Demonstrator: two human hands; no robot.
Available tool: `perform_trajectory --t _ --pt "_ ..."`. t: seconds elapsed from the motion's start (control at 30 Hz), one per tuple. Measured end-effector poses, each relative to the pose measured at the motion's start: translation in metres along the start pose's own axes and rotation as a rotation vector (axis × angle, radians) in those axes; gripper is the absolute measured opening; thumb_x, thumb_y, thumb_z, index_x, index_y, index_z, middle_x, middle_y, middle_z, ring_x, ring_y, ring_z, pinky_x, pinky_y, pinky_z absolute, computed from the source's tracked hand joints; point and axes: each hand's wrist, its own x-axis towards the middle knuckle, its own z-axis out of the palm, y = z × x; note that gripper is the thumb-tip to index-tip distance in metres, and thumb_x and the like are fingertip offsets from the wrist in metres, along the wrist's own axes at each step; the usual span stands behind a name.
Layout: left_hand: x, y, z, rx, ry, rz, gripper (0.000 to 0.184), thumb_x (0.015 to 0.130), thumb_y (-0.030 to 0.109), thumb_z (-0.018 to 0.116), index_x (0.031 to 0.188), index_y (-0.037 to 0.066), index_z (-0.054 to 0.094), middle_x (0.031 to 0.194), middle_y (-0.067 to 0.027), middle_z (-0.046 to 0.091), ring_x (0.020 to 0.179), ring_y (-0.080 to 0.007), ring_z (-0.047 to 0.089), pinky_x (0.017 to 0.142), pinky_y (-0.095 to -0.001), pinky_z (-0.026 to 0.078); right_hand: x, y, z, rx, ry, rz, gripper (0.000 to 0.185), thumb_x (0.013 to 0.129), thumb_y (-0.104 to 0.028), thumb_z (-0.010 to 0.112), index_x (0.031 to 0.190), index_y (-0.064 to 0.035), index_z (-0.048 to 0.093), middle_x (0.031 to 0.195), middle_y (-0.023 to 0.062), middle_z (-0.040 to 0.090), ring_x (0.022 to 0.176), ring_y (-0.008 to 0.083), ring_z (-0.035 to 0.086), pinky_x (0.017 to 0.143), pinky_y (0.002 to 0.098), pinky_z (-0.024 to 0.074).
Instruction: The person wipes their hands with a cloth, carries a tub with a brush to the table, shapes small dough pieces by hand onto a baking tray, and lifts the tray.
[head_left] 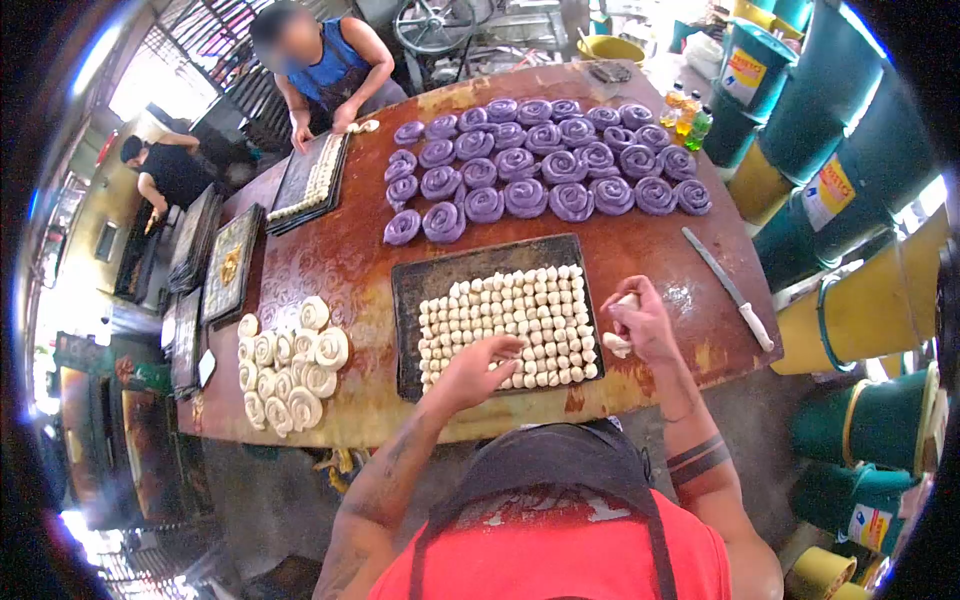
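A dark metal baking tray (408, 285) lies in front of me, filled with close rows of small pale dough balls (505, 315). My left hand (482, 370) is over the near part of the tray, its fingers stretched out above the balls; whether a fingertip touches one I cannot tell. Just right of the tray, my right hand (643, 318) is closed around a strip of pale dough (617, 345), whose lower end hangs out below the fingers.
Purple dough coils (520, 165) cover the table's far side; pale coils (290, 365) lie at left. A knife (728, 288) rests at right, near bottles (686, 118). Across the table, a co-worker (335, 65) handles dough by another tray (310, 185). Barrels (840, 180) line the right.
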Motion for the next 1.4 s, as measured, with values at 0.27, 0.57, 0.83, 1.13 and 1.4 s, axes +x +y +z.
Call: perform_trajectory --t 0.27,0.57,0.83,1.13,1.4 --pt "0.075 0.067 0.017 -0.078 0.173 0.556 0.028 0.086 0.012 0.071 0.114 0.007 0.067 0.104 -0.0127 0.066 0.092 -0.0249 0.066 0.08 -0.0348 0.053 0.007 0.015 0.035 -0.451 0.16 -0.116 0.009 0.083 -0.011 0.064 0.082 -0.0021 0.061 0.073 0.011 0.062 0.069 0.0174 0.059 0.065 0.0348 0.0484" --pt "0.118 0.031 0.063 -0.673 0.146 0.001 0.028 0.088 0.017 0.072 0.105 -0.004 0.067 0.098 -0.0097 0.07 0.088 -0.0159 0.066 0.079 -0.0288 0.054 0.013 -0.015 0.017 -0.716 0.041 -0.332 0.02 0.076 -0.004 0.071 0.095 -0.0005 0.066 0.092 0.0171 0.067 0.087 0.031 0.067 0.078 0.0381 0.0526" --pt "0.148 0.003 0.093 -0.836 0.048 -0.311 0.015 0.079 0.005 0.071 0.093 -0.001 0.069 0.082 -0.0074 0.069 0.071 -0.0171 0.064 0.067 -0.0295 0.053 0.049 -0.03 -0.045 -0.797 -0.32 -0.072 0.016 0.074 -0.007 0.069 0.088 -0.0006 0.066 0.076 0.0179 0.065 0.075 0.0304 0.068 0.068 0.0365 0.0523" --pt "0.122 -0.166 -0.055 0.282 0.897 -0.386 0.02 0.077 0.01 0.064 0.096 0.009 0.07 0.093 -0.0131 0.067 0.095 -0.0305 0.064 0.088 -0.0387 0.051 0.048 0.08 -0.098 -1.128 -0.154 -0.459 0.021 0.075 -0.007 0.069 0.096 -0.0076 0.068 0.087 0.0103 0.066 0.094 0.0341 0.06 0.084 0.046 0.048" --pt "0.104 -0.157 -0.059 0.691 0.548 -0.396 0.021 0.079 0.023 0.07 0.096 0.011 0.072 0.103 -0.0116 0.068 0.102 -0.0303 0.06 0.089 -0.0424 0.049 0.053 0.031 -0.097 0.445 0.04 0.212 0.011 0.098 -0.023 0.054 0.098 -0.0132 0.059 0.064 -0.0038 0.046 0.048 0.008 0.041 0.041 0.0234 0.0353"
